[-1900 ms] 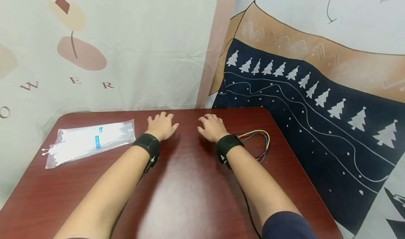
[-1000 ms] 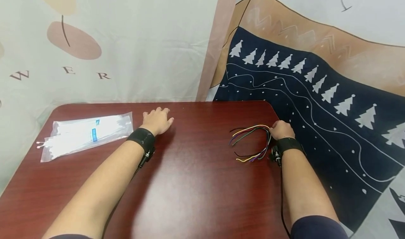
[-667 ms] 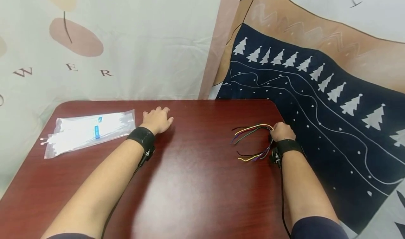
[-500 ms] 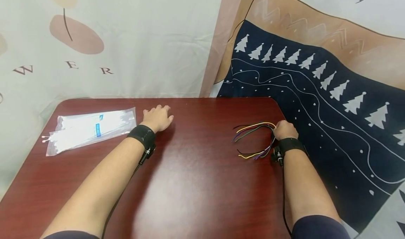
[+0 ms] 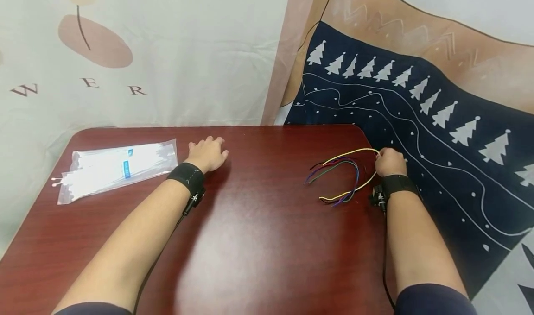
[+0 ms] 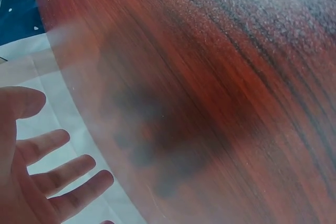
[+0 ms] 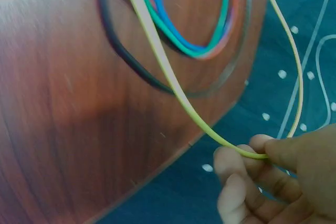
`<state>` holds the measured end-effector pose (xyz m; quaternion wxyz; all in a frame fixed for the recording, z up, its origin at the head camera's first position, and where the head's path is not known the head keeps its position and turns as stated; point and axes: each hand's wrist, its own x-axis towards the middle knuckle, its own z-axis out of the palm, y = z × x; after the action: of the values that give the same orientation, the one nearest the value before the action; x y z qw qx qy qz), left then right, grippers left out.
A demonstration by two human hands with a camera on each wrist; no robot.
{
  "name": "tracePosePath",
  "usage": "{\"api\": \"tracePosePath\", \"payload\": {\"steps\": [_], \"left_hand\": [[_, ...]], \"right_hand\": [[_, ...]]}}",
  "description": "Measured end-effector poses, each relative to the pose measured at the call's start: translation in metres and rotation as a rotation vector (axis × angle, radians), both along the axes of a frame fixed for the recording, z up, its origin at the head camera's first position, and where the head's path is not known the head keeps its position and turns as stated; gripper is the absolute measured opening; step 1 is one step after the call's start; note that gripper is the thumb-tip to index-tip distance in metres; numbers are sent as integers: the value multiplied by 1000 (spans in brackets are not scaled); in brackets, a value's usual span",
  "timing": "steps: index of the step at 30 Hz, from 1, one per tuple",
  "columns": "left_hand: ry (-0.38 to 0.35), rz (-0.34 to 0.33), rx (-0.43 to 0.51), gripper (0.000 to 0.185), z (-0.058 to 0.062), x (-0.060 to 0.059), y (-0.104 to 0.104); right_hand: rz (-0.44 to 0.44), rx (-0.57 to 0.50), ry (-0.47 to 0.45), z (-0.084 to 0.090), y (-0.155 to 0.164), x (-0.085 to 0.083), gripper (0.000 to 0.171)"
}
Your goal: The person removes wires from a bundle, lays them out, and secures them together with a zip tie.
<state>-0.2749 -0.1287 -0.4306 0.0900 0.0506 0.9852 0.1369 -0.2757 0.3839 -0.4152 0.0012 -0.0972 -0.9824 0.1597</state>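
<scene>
A yellow wire (image 7: pixel 182 98) bows out past the table's (image 5: pixel 250 241) two o'clock edge — pinched between thumb and fingers of the right hand (image 5: pixel 390 162), its loop reaching wider than the other wires (image 7: pixel 199 53) (blue, green, reddish and dark), which curve at nine o'clock from that hand. Near twelve o'clock the left hand (image 5: pixel 206 154) is open, fingers spread — just beyond its wrist, toward ten o'clock, lies a clear bag (image 5: pixel 117 170) of white strips.

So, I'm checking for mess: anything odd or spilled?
No spill shows. Small white tips poke left beyond the clear plastic packaging; a thin yellow wire, pinched in the right hand, bows away from the multicoloured wires.
</scene>
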Motion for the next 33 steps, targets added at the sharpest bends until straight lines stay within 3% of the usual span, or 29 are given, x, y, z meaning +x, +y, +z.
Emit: {"api": "tracePosePath", "payload": {"steps": [5,12,16,22,28,33], "left_hand": [[-2,-9,0,50,0,1,2],[-8,-20,5,50,4,2,4],[-13,-22,4,49,5,2,5],[-7,-25,-1,48,6,2,7],[36,-31,2,45,7,0,10],[159,-37,63,40,11,-5,16]], "right_hand": [[-24,1,105,21,5,1,30],[-59,35,167,51,8,-2,35],[-52,73,261,69,5,-7,36],[-41,154,344,109,-13,-13,38],[30,181,415,156,-38,-19,41],[153,130,475,169,-80,-19,40]]}}
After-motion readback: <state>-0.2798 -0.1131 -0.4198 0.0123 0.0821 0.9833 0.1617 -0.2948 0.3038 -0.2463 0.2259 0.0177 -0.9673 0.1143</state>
